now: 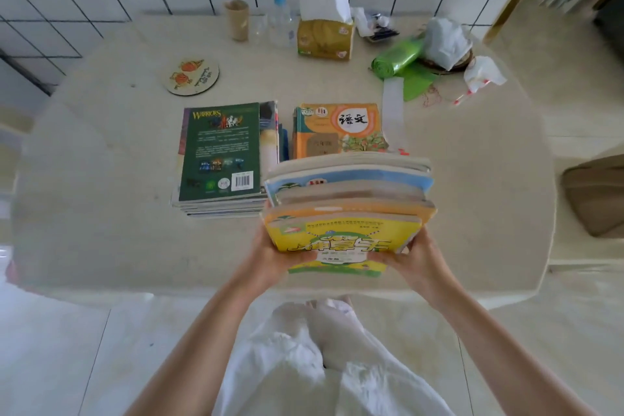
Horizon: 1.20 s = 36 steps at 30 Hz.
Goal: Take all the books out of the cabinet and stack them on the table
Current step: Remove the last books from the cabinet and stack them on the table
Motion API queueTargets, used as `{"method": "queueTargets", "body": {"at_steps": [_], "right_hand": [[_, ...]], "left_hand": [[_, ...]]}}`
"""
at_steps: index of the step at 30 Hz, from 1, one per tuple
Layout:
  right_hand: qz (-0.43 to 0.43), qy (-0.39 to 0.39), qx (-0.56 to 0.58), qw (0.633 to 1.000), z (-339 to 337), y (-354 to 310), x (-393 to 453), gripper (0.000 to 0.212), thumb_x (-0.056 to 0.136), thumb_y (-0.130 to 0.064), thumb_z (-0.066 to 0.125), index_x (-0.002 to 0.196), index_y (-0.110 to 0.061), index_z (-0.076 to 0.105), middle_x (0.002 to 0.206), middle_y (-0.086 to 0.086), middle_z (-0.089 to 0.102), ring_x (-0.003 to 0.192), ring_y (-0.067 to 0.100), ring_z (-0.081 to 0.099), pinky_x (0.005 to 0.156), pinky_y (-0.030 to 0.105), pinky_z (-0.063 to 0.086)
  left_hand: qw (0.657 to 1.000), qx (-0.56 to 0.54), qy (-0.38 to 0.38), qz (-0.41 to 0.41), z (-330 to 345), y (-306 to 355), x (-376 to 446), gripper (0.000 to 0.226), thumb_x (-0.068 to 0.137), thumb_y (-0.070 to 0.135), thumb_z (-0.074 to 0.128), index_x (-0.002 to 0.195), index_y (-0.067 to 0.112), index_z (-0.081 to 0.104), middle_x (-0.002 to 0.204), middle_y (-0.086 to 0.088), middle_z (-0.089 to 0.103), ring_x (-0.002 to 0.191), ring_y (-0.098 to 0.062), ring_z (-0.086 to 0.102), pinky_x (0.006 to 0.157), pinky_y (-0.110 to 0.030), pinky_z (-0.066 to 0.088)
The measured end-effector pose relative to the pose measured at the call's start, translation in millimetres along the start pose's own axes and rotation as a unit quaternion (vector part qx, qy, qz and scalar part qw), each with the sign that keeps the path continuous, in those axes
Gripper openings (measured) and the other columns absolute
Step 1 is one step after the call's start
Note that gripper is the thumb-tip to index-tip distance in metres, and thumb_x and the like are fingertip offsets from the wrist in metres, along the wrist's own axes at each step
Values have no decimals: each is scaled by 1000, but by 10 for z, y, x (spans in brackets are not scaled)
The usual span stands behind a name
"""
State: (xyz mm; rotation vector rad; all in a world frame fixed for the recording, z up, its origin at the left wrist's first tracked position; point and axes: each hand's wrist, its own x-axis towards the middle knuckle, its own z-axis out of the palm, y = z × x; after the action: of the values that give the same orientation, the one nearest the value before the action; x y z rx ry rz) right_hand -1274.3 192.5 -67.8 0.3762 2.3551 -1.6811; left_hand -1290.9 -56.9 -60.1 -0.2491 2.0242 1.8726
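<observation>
Both hands clamped on one thick bundle of paperback schoolbooks (347, 203), held on edge above the near part of the pale round stone-look table (101, 213). Left hand (277, 252) at the bundle's lower left corner, thumb across the yellow-and-green front cover; right hand (410, 255) at the lower right corner, thumb likewise on the cover, fingers hidden behind. Page edges and a blue spine uppermost.

Just beyond the bundle, flat on the table: orange-covered textbook stack with black characters on top (339, 130), partly hidden by the bundle. Just left of it, apart by a narrow gap: taller stack topped by a dark green paperback with a barcode (221, 152), back cover up, lower books jutting out at the right and near sides.

Farther back: round cork coaster with orange figures (192, 76). Along the tiled wall: brown cardboard tube (237, 19), upright; clear pump bottle with blue top (279, 15), contents not discernible; gold soft pack of tissues (325, 39), one white sheet standing out of its slot. To the right: green roll of plastic bags (398, 57), part unrolled; crumpled white plastic bag (445, 40) resting on a shallow dark round dish (466, 62), contents hidden.

White garment and pale floor tiles below the table edge.
</observation>
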Motion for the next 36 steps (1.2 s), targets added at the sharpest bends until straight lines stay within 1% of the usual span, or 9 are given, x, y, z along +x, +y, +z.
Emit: {"method": "queueTargets", "body": {"at_steps": [4, 9, 13, 18, 21, 25, 30, 33, 36], "right_hand": [[-3, -3, -6, 1000, -45, 180, 70, 73, 57, -1, 88, 120, -5, 53, 105, 2, 68, 93, 4, 65, 77, 15, 52], [-5, -7, 12, 1000, -5, 285, 79, 75, 58, 9, 84, 125, 3, 50, 94, -10, 72, 88, 1, 67, 81, 29, 58], [-27, -18, 26, 999, 38, 310, 85, 69, 63, 14, 79, 124, 4, 49, 93, 0, 67, 78, -5, 66, 69, 13, 53], [-66, -40, 14, 997, -16, 316, 139, 75, 63, 8, 82, 127, -10, 47, 95, -15, 65, 84, -10, 64, 72, 7, 49], [-92, -44, -10, 995, -98, 326, 157, 87, 63, -3, 86, 127, -40, 39, 108, -21, 63, 101, 2, 64, 82, 20, 55], [-88, -30, 0, 996, -178, 355, 121, 90, 60, -28, 87, 132, -42, 35, 123, -6, 60, 113, 21, 62, 88, 35, 57], [-117, -25, -30, 992, -203, 458, 134, 85, 67, -22, 84, 125, -61, 36, 129, -6, 57, 117, 18, 59, 95, 43, 52], [-144, -26, -50, 988, -195, 522, 195, 93, 66, -16, 86, 122, -68, 33, 127, -5, 58, 116, 15, 59, 97, 34, 51], [-157, -25, -72, 985, -209, 507, 267, 94, 63, -10, 87, 119, -66, 37, 117, -15, 63, 108, 5, 61, 91, 19, 49]], "left_hand": [[999, -7, 11, 34, 143, -54, -35, 73, 60, -28, 72, 126, -20, 41, 96, 0, 64, 77, 12, 66, 64, -7, 49], [996, -1, 57, 64, 183, -283, -9, 81, 60, -30, 71, 121, 13, 41, 99, 12, 70, 90, -1, 65, 69, -14, 53], [994, 25, 72, 80, 121, -404, 25, 74, 60, -16, 81, 118, 13, 45, 105, -1, 63, 93, 0, 64, 75, -16, 53], [995, 10, 28, 97, 72, -366, 94, 85, 59, -29, 72, 130, 3, 38, 107, 10, 69, 100, -7, 65, 78, -22, 56], [993, 33, 29, 106, 2, -356, 96, 88, 58, -20, 78, 130, 14, 40, 110, 17, 67, 101, -4, 64, 84, -22, 54], [989, 77, 36, 124, -69, -343, 103, 91, 53, -18, 83, 123, 27, 45, 109, 23, 67, 97, 4, 63, 80, -17, 53], [984, 116, 27, 130, -166, -328, 112, 89, 51, 18, 91, 121, 52, 47, 113, 10, 67, 105, -17, 65, 86, -43, 56], [983, 114, 9, 140, -154, -340, 157, 95, 59, -11, 85, 123, 48, 45, 111, 20, 66, 100, -2, 64, 82, -25, 56], [983, 117, -12, 141, -131, -331, 189, 93, 62, -19, 80, 125, 41, 44, 110, 21, 66, 100, 0, 64, 81, -19, 54]]}}
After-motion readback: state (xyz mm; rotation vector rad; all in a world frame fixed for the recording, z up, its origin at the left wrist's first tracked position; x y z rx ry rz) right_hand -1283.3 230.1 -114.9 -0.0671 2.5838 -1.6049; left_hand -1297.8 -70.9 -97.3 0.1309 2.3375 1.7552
